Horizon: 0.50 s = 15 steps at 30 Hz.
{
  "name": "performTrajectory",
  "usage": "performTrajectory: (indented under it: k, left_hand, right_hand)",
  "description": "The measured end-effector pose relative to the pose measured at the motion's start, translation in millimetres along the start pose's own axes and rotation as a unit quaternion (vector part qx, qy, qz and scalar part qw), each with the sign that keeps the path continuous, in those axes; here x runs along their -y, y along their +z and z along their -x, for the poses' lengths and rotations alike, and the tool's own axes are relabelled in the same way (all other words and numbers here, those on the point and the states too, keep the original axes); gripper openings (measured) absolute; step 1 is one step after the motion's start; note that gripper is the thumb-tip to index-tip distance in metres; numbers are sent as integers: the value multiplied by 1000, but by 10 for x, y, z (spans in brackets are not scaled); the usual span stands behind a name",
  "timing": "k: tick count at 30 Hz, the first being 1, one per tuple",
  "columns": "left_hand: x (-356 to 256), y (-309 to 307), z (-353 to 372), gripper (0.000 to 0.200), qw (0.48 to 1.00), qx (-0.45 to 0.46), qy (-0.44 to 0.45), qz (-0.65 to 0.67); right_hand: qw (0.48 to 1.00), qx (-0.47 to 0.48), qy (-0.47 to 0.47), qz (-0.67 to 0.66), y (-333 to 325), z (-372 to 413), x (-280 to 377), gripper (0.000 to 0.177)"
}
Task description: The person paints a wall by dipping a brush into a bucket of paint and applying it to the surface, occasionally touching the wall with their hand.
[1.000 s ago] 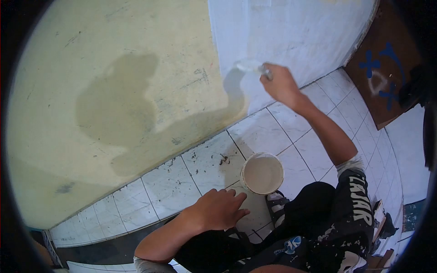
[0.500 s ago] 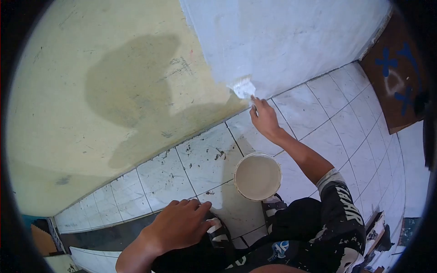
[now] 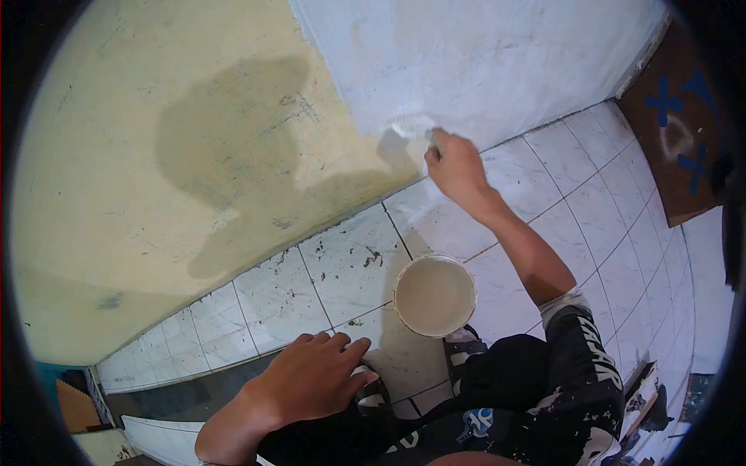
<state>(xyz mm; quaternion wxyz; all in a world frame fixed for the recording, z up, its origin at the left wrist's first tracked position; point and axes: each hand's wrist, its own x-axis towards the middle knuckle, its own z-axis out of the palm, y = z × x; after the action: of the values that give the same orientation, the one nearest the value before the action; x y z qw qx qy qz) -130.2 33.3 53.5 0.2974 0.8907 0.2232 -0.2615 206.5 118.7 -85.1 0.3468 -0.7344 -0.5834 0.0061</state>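
My right hand (image 3: 458, 167) is closed around the handle of a paintbrush (image 3: 412, 126). The white, blurred brush head lies against the lower wall, where the white painted area (image 3: 482, 62) meets the yellow area (image 3: 116, 140). My left hand (image 3: 315, 377) hangs palm down over my leg, fingers loosely bent and holding nothing. Between my arms a round bucket (image 3: 435, 336) of off-white paint stands on the tiled floor (image 3: 513, 179), close to my feet.
Dark flakes (image 3: 373, 255) lie scattered on the tiles along the wall. At the right leans a brown board (image 3: 676, 171) with blue marks. A brown notched piece (image 3: 78, 405) stands at the far left. Shadows fall across the yellow wall.
My right hand has moved up, carrying the paintbrush higher on the wall, away from the floor edge. My left hand has barely moved. The view has shifted slightly.
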Motion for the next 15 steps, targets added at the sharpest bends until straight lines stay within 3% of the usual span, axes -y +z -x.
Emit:
performTrajectory:
  k: [2,4,7,11,15]
  left_hand:
    - [38,22,3,48,1000,-3,-1,7]
    - [55,17,-5,48,1000,-5,-4,13]
    - [66,-38,13,48,999,21,-24,1]
    - [121,-45,41,48,1000,6,-23,13]
    - [168,-46,41,49,999,10,-26,22]
  right_hand:
    - [999,-43,-13,-17,-288,-60,206,20]
    - [986,-150,-58,-44,-491,-95,361,26]
    - [968,-211,-90,-106,-551,-104,444,36]
    - [968,-218,-116,-32,197,5,-154,42]
    - [990,-119,-71,-32,993,434,-769,46]
